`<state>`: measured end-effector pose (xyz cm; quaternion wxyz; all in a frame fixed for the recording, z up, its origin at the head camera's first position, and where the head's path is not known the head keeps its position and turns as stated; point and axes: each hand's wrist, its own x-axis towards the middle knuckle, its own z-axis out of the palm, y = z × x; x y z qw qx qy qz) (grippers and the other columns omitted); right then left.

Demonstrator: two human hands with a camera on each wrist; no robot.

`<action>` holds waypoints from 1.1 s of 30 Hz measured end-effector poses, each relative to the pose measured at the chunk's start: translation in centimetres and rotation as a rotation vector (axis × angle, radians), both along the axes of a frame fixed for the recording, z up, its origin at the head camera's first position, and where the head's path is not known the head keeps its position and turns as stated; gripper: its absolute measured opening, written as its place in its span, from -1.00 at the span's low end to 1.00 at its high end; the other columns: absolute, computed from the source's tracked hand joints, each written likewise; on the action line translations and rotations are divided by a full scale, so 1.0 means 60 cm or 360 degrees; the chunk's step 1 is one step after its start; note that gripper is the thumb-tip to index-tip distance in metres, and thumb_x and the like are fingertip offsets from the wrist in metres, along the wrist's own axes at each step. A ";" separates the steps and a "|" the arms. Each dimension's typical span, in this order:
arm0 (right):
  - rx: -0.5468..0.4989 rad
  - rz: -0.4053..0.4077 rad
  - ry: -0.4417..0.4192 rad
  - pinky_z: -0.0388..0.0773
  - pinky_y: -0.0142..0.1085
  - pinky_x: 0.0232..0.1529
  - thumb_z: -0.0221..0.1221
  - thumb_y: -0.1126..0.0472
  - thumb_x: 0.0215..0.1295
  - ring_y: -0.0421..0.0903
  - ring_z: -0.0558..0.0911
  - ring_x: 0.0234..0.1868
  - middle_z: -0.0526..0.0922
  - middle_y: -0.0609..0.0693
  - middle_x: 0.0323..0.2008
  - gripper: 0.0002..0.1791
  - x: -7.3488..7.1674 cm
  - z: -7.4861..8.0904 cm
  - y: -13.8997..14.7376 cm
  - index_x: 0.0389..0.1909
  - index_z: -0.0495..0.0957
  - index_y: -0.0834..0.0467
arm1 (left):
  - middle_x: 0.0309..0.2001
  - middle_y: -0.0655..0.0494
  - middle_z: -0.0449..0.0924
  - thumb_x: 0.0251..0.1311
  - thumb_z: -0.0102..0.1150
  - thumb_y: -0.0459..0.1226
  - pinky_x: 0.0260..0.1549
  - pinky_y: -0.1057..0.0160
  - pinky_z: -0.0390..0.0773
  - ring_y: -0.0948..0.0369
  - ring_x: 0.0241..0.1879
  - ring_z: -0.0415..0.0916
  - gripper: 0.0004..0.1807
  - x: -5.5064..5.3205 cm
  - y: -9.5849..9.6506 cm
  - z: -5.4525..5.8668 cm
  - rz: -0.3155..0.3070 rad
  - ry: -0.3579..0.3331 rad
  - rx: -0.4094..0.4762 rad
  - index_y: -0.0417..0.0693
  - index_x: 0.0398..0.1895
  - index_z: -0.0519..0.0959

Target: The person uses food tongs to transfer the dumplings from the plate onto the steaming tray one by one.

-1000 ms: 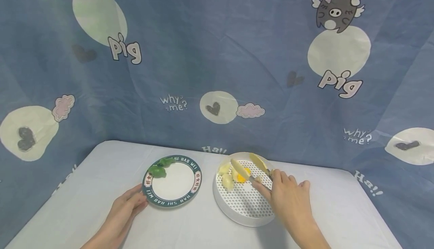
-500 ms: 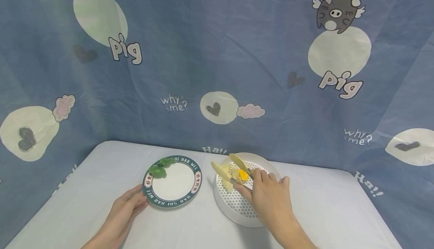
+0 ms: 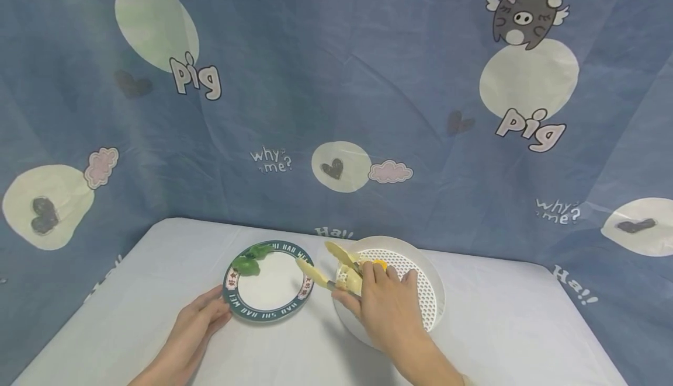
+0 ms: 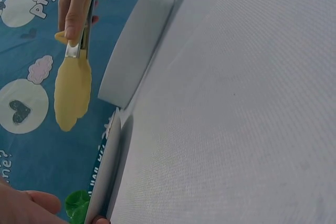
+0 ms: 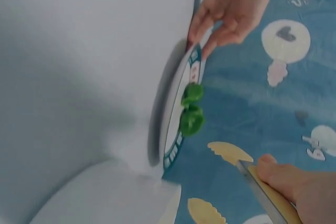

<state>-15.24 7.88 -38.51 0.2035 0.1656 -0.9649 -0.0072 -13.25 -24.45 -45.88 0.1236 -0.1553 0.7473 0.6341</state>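
My left hand (image 3: 197, 322) pinches the near left rim of a green-banded white plate (image 3: 269, 289), thumb above and a fingertip below in the left wrist view. Two glossy green pieces (image 3: 246, 265) lie at the plate's far left side. With my right hand (image 3: 390, 304) I grip metal tongs (image 3: 314, 273) with yellow scalloped tips. Their tips stand apart with nothing between them, above the gap between the plate and a round white steamer tray (image 3: 435, 287). Pale yellow pieces (image 3: 349, 280) and an orange-yellow piece (image 3: 381, 264) lie in the tray, partly hidden by my right hand.
A white cloth (image 3: 499, 316) covers the table. Behind its far edge hangs a blue curtain (image 3: 420, 199) with pig prints. The tray's raised wall (image 4: 137, 51) stands just to the right of the plate.
My right hand has carried the tongs leftward from above the tray toward the plate, tips staying apart. The left hand, plate and green pieces have stayed put.
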 end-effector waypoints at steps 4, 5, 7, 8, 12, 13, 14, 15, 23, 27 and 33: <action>0.0014 0.0039 0.0000 0.40 -0.09 -0.24 0.10 -0.57 0.36 -0.07 0.49 -0.40 0.53 -0.09 -0.47 -0.25 0.003 -0.005 -0.020 -0.19 0.51 0.11 | 0.69 -0.45 -0.07 0.59 -0.10 -0.17 0.62 0.01 0.25 -0.31 0.70 0.04 -0.14 0.000 0.001 0.001 0.0018 -0.0002 0.0025 -0.42 0.72 -0.19; 0.0020 0.0048 -0.0007 0.42 -0.08 -0.22 0.09 -0.58 0.36 -0.07 0.52 -0.40 0.55 -0.09 -0.46 -0.24 0.005 -0.007 -0.025 -0.19 0.52 0.11 | 0.70 -0.43 -0.07 0.58 -0.10 -0.17 0.61 0.04 0.26 -0.30 0.70 0.04 -0.14 0.000 0.001 0.002 0.0026 -0.0006 0.0037 -0.41 0.72 -0.18; 0.0026 0.0063 -0.0030 0.49 -0.04 -0.14 0.08 -0.59 0.35 -0.05 0.58 -0.37 0.61 -0.07 -0.41 -0.23 0.007 -0.012 -0.035 -0.18 0.53 0.11 | 0.70 -0.44 -0.08 0.59 -0.11 -0.18 0.61 0.05 0.28 -0.30 0.69 0.05 -0.15 -0.001 0.001 0.001 0.0026 0.0000 0.0045 -0.42 0.72 -0.18; 0.0024 0.0069 -0.0047 0.52 -0.02 -0.08 0.08 -0.59 0.34 -0.03 0.61 -0.34 0.64 -0.06 -0.39 -0.23 0.008 -0.013 -0.040 -0.17 0.54 0.11 | 0.70 -0.44 -0.08 0.59 -0.11 -0.18 0.61 0.04 0.29 -0.31 0.69 0.05 -0.15 -0.001 0.001 0.001 0.0028 0.0000 0.0047 -0.42 0.72 -0.19; 0.0041 0.0089 -0.0084 0.56 0.11 0.09 0.09 -0.61 0.31 0.01 0.70 -0.21 0.72 -0.05 -0.30 -0.19 0.011 -0.020 -0.059 -0.12 0.57 0.12 | 0.69 -0.47 -0.07 0.58 -0.12 -0.19 0.62 0.02 0.28 -0.31 0.69 0.05 -0.15 0.000 0.000 0.000 0.0035 0.0006 0.0042 -0.44 0.72 -0.20; 0.0040 0.0094 -0.0084 0.55 0.10 0.08 0.10 -0.61 0.31 0.00 0.70 -0.22 0.71 -0.06 -0.32 -0.20 0.011 -0.022 -0.064 -0.13 0.57 0.11 | 0.69 -0.47 -0.07 0.58 -0.12 -0.20 0.61 0.02 0.28 -0.31 0.69 0.05 -0.15 0.000 0.000 0.001 0.0037 0.0007 0.0041 -0.44 0.71 -0.20; 0.0047 0.0099 -0.0081 0.53 0.06 0.03 0.10 -0.61 0.31 -0.01 0.68 -0.25 0.69 -0.06 -0.34 -0.20 0.010 -0.024 -0.068 -0.14 0.57 0.11 | 0.68 -0.47 -0.06 0.58 -0.12 -0.20 0.61 0.03 0.28 -0.30 0.69 0.05 -0.15 0.001 0.001 0.001 0.0040 0.0006 0.0036 -0.44 0.71 -0.19; 0.0054 0.0102 -0.0079 0.53 0.05 0.02 0.09 -0.62 0.31 -0.02 0.67 -0.27 0.68 -0.07 -0.35 -0.20 0.010 -0.026 -0.072 -0.14 0.57 0.11 | 0.68 -0.47 -0.06 0.58 -0.12 -0.19 0.60 0.04 0.28 -0.30 0.69 0.06 -0.15 0.001 0.001 0.001 0.0039 0.0006 0.0029 -0.44 0.71 -0.18; 0.0074 0.0142 -0.0164 0.56 0.03 0.01 0.01 -0.63 0.35 -0.02 0.67 -0.25 0.66 -0.06 -0.35 -0.18 0.007 -0.038 -0.108 -0.08 0.58 0.10 | 0.68 -0.47 -0.04 0.58 -0.12 -0.20 0.58 0.07 0.28 -0.31 0.68 0.09 -0.16 0.005 0.000 0.001 0.0031 0.0006 0.0009 -0.45 0.71 -0.17; 0.0082 0.0175 -0.0201 0.59 0.06 0.08 -0.06 -0.62 0.41 0.00 0.74 -0.11 0.79 -0.04 -0.15 -0.10 0.008 -0.042 -0.132 0.14 0.62 0.13 | 0.69 -0.46 -0.05 0.59 -0.12 -0.19 0.62 0.01 0.23 -0.30 0.69 0.07 -0.16 0.005 0.000 0.002 0.0024 -0.0005 0.0019 -0.44 0.71 -0.18; 0.0092 0.0202 -0.0141 0.58 0.05 0.08 -0.11 -0.61 0.45 -0.02 0.74 -0.07 0.82 0.00 0.00 -0.15 0.005 -0.050 -0.155 0.09 0.60 0.10 | 0.71 -0.48 -0.17 0.62 -0.16 -0.18 0.65 -0.04 0.22 -0.29 0.71 0.00 -0.17 0.005 0.002 0.004 -0.0005 0.0001 0.0000 -0.43 0.72 -0.20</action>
